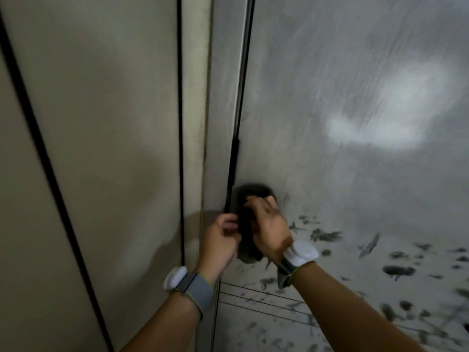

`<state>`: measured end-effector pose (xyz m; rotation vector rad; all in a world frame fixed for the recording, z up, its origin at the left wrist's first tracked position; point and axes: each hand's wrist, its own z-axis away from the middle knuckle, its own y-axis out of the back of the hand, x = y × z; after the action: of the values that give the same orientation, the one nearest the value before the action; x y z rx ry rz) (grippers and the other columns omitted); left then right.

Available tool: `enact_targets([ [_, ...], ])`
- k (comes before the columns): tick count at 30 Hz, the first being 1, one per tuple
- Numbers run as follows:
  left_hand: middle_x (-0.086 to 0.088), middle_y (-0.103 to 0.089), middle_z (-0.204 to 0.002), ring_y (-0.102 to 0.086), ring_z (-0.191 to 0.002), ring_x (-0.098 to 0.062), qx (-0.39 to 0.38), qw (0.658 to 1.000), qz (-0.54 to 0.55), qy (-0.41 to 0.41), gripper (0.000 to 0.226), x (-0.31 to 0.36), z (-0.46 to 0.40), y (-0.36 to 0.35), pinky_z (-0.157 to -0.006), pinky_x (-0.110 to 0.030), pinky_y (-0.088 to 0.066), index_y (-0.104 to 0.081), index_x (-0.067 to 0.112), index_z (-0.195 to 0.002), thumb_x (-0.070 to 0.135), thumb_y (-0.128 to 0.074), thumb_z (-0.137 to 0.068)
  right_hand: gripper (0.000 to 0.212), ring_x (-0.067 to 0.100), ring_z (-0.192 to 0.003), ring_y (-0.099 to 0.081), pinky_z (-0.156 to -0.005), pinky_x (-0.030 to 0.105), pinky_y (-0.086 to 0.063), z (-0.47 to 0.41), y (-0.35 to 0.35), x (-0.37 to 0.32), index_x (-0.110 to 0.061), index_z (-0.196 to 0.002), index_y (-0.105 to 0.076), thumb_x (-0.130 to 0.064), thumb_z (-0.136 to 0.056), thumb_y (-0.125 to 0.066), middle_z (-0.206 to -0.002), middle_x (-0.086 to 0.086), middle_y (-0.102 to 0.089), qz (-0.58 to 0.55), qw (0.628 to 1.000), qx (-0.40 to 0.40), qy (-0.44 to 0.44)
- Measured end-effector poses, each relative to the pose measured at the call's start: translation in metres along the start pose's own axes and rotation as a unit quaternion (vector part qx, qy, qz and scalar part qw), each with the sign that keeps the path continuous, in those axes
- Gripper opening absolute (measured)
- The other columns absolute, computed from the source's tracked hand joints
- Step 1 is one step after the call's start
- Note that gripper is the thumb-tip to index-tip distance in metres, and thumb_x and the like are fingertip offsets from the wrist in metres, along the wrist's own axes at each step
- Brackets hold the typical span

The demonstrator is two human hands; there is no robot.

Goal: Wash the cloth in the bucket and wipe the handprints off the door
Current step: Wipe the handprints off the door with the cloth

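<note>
A dark cloth (247,224) lies against the grey metal door (330,97) low down, near its left edge. My right hand (269,224) presses the cloth onto the door with its fingers spread over it. My left hand (220,237) is just left of the cloth, fingers curled at the cloth's left edge by the door's black edge strip (234,161). The picture is blurred with motion. No bucket is in view.
A beige wall with black vertical lines (101,123) fills the left half. A speckled terrazzo floor (380,275) lies lower right, with a bright light reflection (393,107) on the door. Both wrists wear bands with white sensors.
</note>
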<state>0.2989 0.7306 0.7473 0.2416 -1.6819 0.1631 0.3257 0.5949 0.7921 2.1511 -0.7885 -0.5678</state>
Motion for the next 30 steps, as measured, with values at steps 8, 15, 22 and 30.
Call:
enact_targets([
  [8,0.007,-0.063,-0.106,-0.061,-0.106,-0.022,0.029,0.978,0.207,-0.010,0.057,0.032,-0.012,-0.050,-0.094,-0.048,-0.050,-0.053,0.035,-0.105,-0.018,-0.050,-0.083,0.053,0.027,-0.130,-0.035,-0.103,0.042,-0.036,-0.026,0.031,0.019,-0.020,-0.141,-0.043,-0.021,-0.089,-0.056,-0.146,0.008,-0.042,0.089,0.992,0.088,0.033],
  [15,-0.003,-0.066,-0.109,-0.060,-0.106,-0.019,0.145,0.979,0.094,-0.105,0.044,0.015,-0.011,-0.049,-0.098,-0.041,-0.047,-0.063,0.033,-0.103,-0.007,-0.050,-0.090,0.035,0.029,-0.121,-0.046,-0.092,0.040,-0.036,-0.030,0.019,0.042,-0.020,-0.119,-0.064,-0.027,-0.088,-0.050,-0.139,0.006,-0.053,0.245,0.959,0.050,0.131],
  [22,0.004,-0.068,-0.093,-0.063,-0.094,-0.013,0.120,0.989,0.039,-0.076,0.050,0.007,0.015,-0.141,-0.088,-0.026,-0.049,-0.065,0.037,-0.087,-0.008,-0.046,-0.089,0.032,0.027,-0.112,-0.058,-0.087,0.036,-0.041,0.049,0.054,0.115,-0.020,-0.112,-0.069,-0.026,-0.086,-0.050,-0.132,0.003,-0.059,0.259,0.952,0.038,0.158],
  [30,0.019,-0.069,-0.085,-0.064,-0.083,0.006,0.094,0.988,0.011,-0.119,0.051,0.012,0.057,-0.298,-0.075,-0.007,-0.047,-0.068,0.039,-0.081,-0.006,-0.044,-0.089,0.036,0.030,-0.104,-0.042,-0.081,0.041,-0.031,0.145,0.133,0.232,-0.018,-0.114,-0.065,-0.028,-0.080,-0.057,-0.127,0.008,-0.059,0.260,0.952,0.071,0.145],
])
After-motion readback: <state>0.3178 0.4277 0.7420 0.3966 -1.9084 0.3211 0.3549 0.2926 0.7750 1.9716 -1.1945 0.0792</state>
